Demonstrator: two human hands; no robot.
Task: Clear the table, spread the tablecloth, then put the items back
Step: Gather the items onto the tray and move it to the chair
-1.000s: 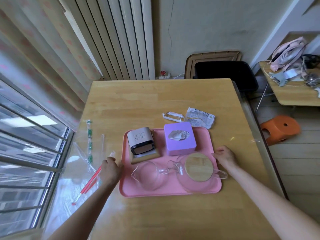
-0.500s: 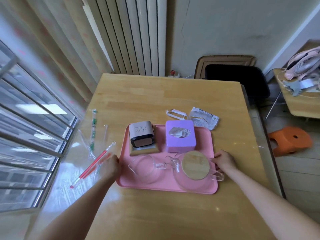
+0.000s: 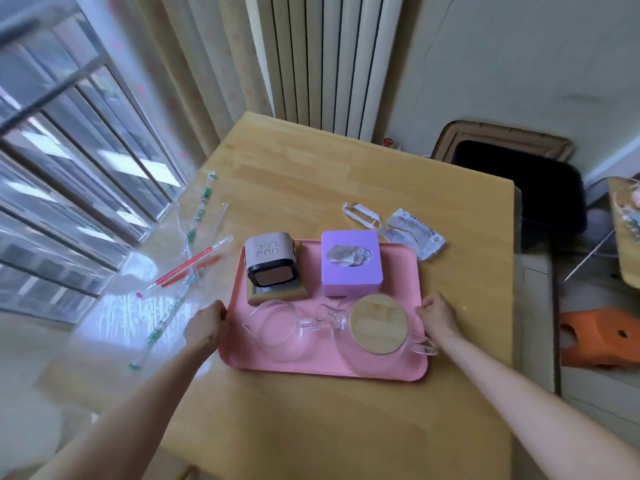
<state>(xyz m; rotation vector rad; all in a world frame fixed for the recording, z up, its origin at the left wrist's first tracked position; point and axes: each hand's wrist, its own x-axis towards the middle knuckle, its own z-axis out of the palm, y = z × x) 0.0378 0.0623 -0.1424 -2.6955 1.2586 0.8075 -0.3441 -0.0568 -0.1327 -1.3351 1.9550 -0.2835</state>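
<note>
Our left hand (image 3: 207, 327) is clamped on the left edge of the pink tray (image 3: 311, 370), fingers curled round the rim. Our right hand (image 3: 438, 317) grips the right edge the same way, knuckles up. Both hands were already at these edges 1 s ago. Since then the fingers look more tightly curled, so we read the grip as set for a lift. The tray hasn't shifted on the table (image 3: 346, 174) as far as we can tell: its far right corner sits just beside the same 2 packets.

On the tray are 4 things:
- far left: a small clock-like device (image 3: 272, 268) on a wooden base
- far right: a purple tissue box (image 3: 349, 268)
- near left: a clear glass jug (image 3: 277, 327)
- near right: a glass teapot (image 3: 379, 323) w/ a bamboo lid, its handle close to our right hand

Behind the tray, on bare wood, lie a clear wrapper (image 3: 362, 214) and a printed packet (image 3: 414, 233). At the table's left side lies a clear plastic sheet (image 3: 121, 306) w/ printed stripes, prob. the tablecloth, partly draped over the edge.

So clearing is at step 1: the tray is gripped but not visibly off the table, and wrapper & packet come after. The glassware stands loose, so we judge it needs a level lift.
</note>
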